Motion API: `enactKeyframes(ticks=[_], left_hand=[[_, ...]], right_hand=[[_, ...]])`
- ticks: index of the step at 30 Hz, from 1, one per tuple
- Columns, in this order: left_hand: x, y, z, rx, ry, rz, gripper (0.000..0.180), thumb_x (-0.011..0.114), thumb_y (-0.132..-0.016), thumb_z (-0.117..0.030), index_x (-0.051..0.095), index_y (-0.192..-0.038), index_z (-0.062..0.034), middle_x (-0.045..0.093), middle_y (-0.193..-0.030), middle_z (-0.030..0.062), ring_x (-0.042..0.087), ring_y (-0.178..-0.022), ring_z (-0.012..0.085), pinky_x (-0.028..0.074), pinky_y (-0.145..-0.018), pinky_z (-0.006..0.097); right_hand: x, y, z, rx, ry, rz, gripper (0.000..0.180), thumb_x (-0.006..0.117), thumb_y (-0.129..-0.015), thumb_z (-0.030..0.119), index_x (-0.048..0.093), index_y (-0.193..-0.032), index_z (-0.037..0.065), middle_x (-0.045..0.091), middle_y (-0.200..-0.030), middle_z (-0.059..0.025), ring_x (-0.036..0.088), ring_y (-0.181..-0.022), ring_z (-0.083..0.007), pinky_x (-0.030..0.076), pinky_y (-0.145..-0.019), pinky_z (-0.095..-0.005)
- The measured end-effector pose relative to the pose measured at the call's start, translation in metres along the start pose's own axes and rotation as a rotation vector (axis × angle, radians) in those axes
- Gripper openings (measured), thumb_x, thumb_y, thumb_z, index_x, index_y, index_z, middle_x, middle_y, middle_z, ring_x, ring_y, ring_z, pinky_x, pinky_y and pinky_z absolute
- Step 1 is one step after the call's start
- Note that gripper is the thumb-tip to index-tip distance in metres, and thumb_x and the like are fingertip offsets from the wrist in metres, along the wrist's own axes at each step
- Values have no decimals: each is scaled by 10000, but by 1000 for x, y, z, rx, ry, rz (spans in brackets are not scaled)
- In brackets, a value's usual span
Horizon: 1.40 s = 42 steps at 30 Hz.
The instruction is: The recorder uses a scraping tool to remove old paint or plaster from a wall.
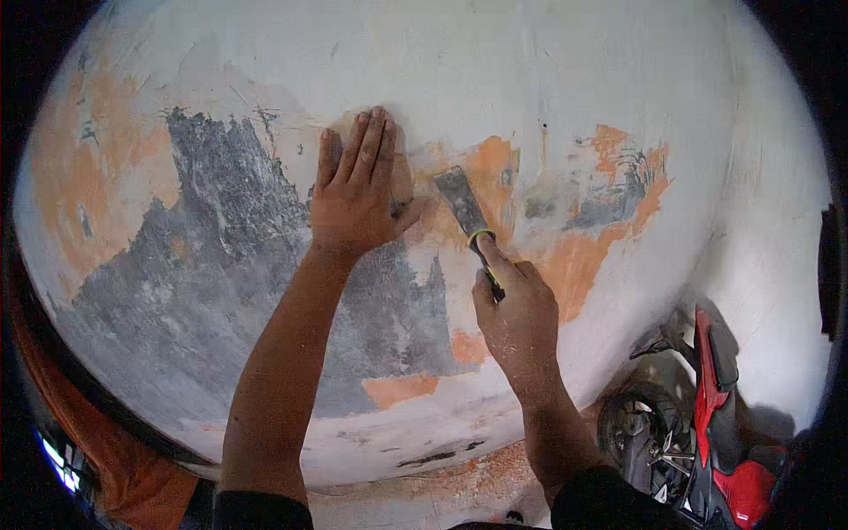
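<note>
In front of me rises a white wall [459, 62] with orange paint and bare grey plaster showing in ragged patches. My left hand [358, 190] lies flat against it, fingers stretched upward, at the upper right edge of the large grey patch [221, 283]. To its right, my right hand [521, 305] grips a scraper [461, 199] by its black and yellow handle, the forefinger laid along it. The scraper's flat, dusty blade points up and left over an orange patch [495, 163]. Whether its edge touches the wall I cannot tell.
A red and black motorcycle [707, 389] stands at the lower right by the corner of the wall. Orange crumbs of debris [495, 481] lie on the floor at the wall's foot. Orange-brown cloth [132, 468] hangs at the lower left.
</note>
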State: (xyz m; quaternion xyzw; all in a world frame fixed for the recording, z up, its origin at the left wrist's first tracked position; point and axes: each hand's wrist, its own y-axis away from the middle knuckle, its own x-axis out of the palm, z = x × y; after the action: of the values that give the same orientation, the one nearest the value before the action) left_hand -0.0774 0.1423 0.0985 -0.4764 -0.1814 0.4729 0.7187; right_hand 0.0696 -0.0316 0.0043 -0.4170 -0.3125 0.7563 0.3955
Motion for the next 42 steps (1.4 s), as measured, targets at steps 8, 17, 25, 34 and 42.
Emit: enactKeyframes(ticks=[8, 17, 25, 34, 42], left_hand=[[-2, -3, 2, 16, -1, -26, 963, 644, -826, -633, 380, -1523, -23, 333, -1611, 140, 305, -1502, 279, 174, -1225, 564], [-1, -4, -1, 19, 50, -64, 951, 687, -811, -601, 398, -1508, -20, 334, -1611, 136, 317, -1497, 275, 180, -1223, 564], [3, -3, 0, 12, 11, -55, 946, 635, -840, -642, 384, -1520, -33, 345, -1607, 132, 323, -1494, 273, 179, -1221, 570], [0, -5, -2, 10, -13, -44, 938, 605, -855, -668, 387, -1523, -47, 349, -1605, 131, 332, -1489, 272, 175, -1225, 563], [4, -1, -3, 25, 8, -71, 914, 619, -865, -642, 389, -1522, -50, 350, -1602, 132, 316, -1497, 268, 162, -1231, 553]], right_hand=[[-12, -22, 5, -2, 28, -6, 416, 620, -953, 198, 609, -1367, 172, 610, -811, -200, 673, -721, -347, 564, -621, -456], [-15, -36, 7, 11, 59, -50, 412, 616, -959, 197, 596, -1368, 150, 609, -799, -193, 676, -736, -351, 560, -627, -465], [-23, -37, 7, 68, 10, -29, 406, 629, -944, 143, 625, -1350, 125, 642, -835, -229, 680, -754, -361, 540, -663, -449], [-34, -51, 11, 92, -5, 18, 394, 616, -951, 157, 632, -1339, 92, 652, -856, -253, 694, -769, -346, 542, -678, -453], [-30, -33, -8, 110, 24, 62, 399, 606, -951, 201, 628, -1337, 105, 639, -816, -238, 682, -769, -395, 553, -682, -499]])
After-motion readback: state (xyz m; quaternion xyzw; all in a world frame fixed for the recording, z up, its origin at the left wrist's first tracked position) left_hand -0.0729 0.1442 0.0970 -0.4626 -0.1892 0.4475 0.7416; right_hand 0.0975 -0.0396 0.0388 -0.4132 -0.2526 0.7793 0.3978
